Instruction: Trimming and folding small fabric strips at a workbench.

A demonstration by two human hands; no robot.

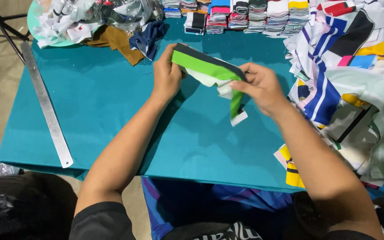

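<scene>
Two hands stretch a green, black and white fabric strip above a teal-covered table.

The table [112,102] fills the view. A heap of striped printed fabric [356,89] spills over its right side; folded stacks [245,15] line the far edge, and a long metal ruler [45,104] lies along the left edge. The left hand [167,75] is closed on one end of the fabric strip [203,66]; the right hand [261,86] pinches the other end, held just above the table's middle.

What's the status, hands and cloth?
Left hand and right hand both gripping green, black and white fabric strip above teal table. Nothing in the way.
</scene>
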